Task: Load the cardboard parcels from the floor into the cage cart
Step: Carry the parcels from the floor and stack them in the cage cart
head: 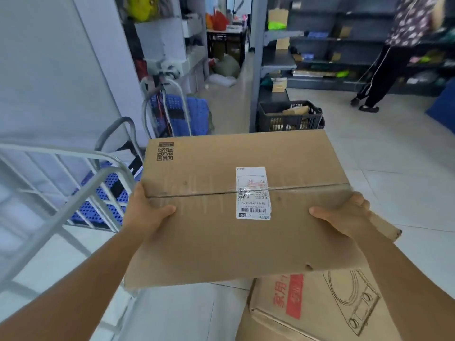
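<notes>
I hold a large flat cardboard parcel (216, 232) in the air in front of me, its taped seam and white shipping label facing up. My left hand (145, 212) grips its left edge with the thumb on top. My right hand (344, 215) grips the right edge the same way. The grey metal cage cart (73, 173) with a blue perforated floor stands to the left, beside the parcel. Below the held parcel, another cardboard parcel (320, 308) with red print and a line drawing lies on the floor at the lower right.
A folding trolley (170, 107) with a blue panel leans by the wall behind the cart. A black crate (288, 116) with cardboard sits at a shelf post. Dark shelving fills the back right, where a person (391, 52) stands. Pale tiled floor lies to the right.
</notes>
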Motion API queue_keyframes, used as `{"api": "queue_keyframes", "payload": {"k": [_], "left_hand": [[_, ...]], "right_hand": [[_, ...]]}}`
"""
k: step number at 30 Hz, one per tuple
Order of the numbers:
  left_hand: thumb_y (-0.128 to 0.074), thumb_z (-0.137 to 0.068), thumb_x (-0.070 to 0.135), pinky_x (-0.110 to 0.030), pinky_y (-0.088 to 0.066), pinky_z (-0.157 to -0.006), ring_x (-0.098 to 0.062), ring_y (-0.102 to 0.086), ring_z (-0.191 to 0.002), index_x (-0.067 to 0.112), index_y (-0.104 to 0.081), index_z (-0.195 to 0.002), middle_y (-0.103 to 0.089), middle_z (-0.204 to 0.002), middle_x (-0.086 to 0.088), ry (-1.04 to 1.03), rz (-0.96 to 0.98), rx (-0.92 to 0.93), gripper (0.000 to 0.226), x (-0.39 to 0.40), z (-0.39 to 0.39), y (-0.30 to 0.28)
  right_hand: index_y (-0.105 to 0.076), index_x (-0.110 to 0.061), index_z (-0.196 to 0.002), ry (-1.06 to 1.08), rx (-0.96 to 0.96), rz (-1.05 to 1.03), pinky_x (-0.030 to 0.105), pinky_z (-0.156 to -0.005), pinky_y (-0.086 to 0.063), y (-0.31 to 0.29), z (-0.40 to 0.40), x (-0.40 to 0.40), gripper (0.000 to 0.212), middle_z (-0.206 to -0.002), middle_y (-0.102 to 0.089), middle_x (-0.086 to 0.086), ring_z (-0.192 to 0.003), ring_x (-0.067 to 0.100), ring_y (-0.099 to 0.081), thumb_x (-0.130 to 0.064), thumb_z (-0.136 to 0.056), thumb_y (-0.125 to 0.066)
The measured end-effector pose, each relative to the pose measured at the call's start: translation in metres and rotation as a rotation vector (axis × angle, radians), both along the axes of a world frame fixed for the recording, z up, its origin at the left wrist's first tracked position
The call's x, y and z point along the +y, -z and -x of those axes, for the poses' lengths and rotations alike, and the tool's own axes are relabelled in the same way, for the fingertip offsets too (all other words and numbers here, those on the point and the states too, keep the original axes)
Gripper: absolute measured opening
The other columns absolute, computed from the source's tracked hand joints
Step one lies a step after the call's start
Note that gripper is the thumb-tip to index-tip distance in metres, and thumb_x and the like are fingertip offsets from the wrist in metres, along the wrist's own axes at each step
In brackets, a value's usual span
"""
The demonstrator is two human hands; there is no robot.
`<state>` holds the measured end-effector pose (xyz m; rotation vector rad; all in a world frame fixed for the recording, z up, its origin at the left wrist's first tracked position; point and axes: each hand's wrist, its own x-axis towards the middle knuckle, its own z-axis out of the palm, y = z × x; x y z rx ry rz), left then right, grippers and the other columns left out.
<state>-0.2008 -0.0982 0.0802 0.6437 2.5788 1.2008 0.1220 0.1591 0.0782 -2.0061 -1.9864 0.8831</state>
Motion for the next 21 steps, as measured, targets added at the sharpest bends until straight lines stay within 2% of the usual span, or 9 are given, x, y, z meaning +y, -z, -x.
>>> {"api": "queue_keyframes", "payload": {"k": [5, 8, 11, 15, 18, 21], "left_hand": [[-0.085, -0.067, 0.023, -0.041, -0.042, -0.095, -0.028, -0.053, -0.116, 0.014, -0.045, -0.129, -0.053, -0.128, -0.005, -0.1, -0.107, 0.08, 0.075, -0.072, 0.057, -0.054], [-0.085, -0.066, 0.023, -0.036, -0.043, -0.091, -0.026, -0.056, -0.111, 0.015, -0.048, -0.12, -0.055, -0.124, -0.005, -0.14, -0.155, 0.137, 0.066, -0.122, 0.086, -0.084], [-0.085, -0.067, 0.024, -0.038, -0.045, -0.094, -0.026, -0.056, -0.111, 0.016, -0.048, -0.12, -0.055, -0.125, -0.004, -0.179, -0.201, 0.178, 0.065, -0.174, 0.111, -0.109], [-0.084, -0.069, 0.025, -0.034, -0.041, -0.088, -0.026, -0.053, -0.113, 0.013, -0.047, -0.121, -0.054, -0.126, -0.004, -0.252, -0.22, 0.261, 0.065, -0.243, 0.135, -0.138], [-0.084, -0.068, 0.03, -0.04, -0.045, -0.092, -0.027, -0.053, -0.112, 0.015, -0.043, -0.122, -0.053, -0.125, -0.002, -0.305, -0.223, 0.268, 0.069, -0.3, 0.156, -0.149], [-0.086, -0.065, 0.03, -0.05, -0.047, -0.093, -0.032, -0.055, -0.109, 0.014, -0.045, -0.115, -0.055, -0.122, -0.007, -0.372, -0.23, 0.29, 0.067, -0.356, 0.174, -0.153]], "right_hand": [[-0.011, -0.007, -0.151, -0.086, 0.15, -0.087, 0.05, -0.112, -0.03, -0.05, 0.078, -0.046, 0.126, -0.15, -0.024, 0.013, -0.139, 0.035, -0.025, -0.057, -0.062, -0.084], [-0.01, -0.006, -0.152, -0.152, 0.193, -0.138, 0.051, -0.112, -0.03, -0.079, 0.12, -0.077, 0.128, -0.153, -0.021, 0.013, -0.141, 0.035, -0.023, -0.059, -0.061, -0.084], [-0.014, -0.007, -0.151, -0.207, 0.232, -0.184, 0.051, -0.111, -0.031, -0.106, 0.16, -0.113, 0.126, -0.152, -0.024, 0.014, -0.139, 0.036, -0.026, -0.06, -0.061, -0.083], [-0.023, -0.013, -0.148, -0.291, 0.292, -0.222, 0.056, -0.107, -0.035, -0.132, 0.212, -0.165, 0.132, -0.145, -0.033, 0.011, -0.134, 0.036, -0.034, -0.071, -0.045, -0.083], [-0.022, -0.014, -0.145, -0.343, 0.35, -0.236, 0.055, -0.108, -0.033, -0.145, 0.249, -0.207, 0.118, -0.145, -0.031, 0.011, -0.134, 0.034, -0.031, -0.058, -0.056, -0.086], [-0.024, -0.015, -0.143, -0.414, 0.354, -0.239, 0.055, -0.107, -0.033, -0.155, 0.287, -0.247, 0.115, -0.143, -0.032, 0.009, -0.133, 0.033, -0.032, -0.06, -0.056, -0.085]]}}
